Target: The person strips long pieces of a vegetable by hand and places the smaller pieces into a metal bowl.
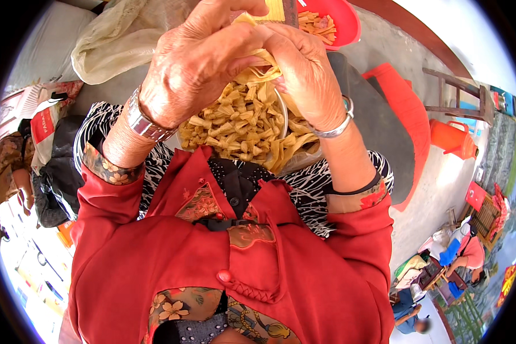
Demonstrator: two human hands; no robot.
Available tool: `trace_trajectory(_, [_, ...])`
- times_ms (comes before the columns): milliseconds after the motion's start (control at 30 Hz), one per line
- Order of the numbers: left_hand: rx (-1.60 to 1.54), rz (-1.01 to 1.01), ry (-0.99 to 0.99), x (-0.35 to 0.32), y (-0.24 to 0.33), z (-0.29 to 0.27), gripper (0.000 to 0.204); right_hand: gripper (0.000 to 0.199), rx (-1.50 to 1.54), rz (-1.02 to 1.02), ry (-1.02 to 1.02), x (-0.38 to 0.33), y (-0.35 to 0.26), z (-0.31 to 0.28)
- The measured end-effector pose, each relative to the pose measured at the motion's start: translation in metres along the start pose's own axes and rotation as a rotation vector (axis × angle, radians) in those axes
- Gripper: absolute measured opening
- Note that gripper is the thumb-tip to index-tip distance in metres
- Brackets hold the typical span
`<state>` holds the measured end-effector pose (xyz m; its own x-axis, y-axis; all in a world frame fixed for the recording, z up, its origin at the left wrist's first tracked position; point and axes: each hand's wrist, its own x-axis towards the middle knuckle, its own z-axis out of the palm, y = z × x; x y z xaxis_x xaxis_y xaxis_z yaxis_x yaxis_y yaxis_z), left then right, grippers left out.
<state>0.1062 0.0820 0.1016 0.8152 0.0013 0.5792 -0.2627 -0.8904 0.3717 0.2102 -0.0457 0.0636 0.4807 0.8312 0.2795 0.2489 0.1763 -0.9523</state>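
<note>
My left hand (192, 66) and my right hand (307, 71) meet near the top of the view, fingers pinched together around a soft yellow strip of what looks like tofu skin (260, 70). The strip is bent and folded between them; part of it hides behind my fingers. Below lies a heap of small yellow tofu-skin knots (229, 127) in a round, pale-rimmed bowl (284, 114) at my lap. Longer flat strips (297, 143) rest to the right of the heap, under my right wrist.
A red basin (352, 26) beyond my right hand contains orange-yellow strips. A translucent plastic bag (112, 49) lies at the far left. To the right are an orange jug (450, 137) and a wooden frame (458, 94). Other people sit at both sides, farther off.
</note>
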Motion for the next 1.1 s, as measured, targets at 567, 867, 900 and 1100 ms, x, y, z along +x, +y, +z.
trace_trajectory(567, [-1.422,-0.727,-0.041,-0.011,-0.007,0.004,0.029,0.026,0.336,0.19,-0.129,-0.002,-0.001,-0.022])
trace_trajectory(867, [-0.654,-0.236,-0.239,-0.012,-0.012,0.007,0.053,0.037,0.521,0.293,-0.035,-0.006,0.001,-0.011])
trace_trajectory(900, [-0.632,-0.235,-0.229,-0.011,-0.01,0.008,0.056,0.037,0.56,0.324,-0.032,-0.007,0.004,-0.01])
trace_trajectory(1100, [-0.571,-0.277,-0.244,-0.013,-0.008,0.012,0.065,0.041,0.849,0.459,0.023,-0.012,0.012,-0.001])
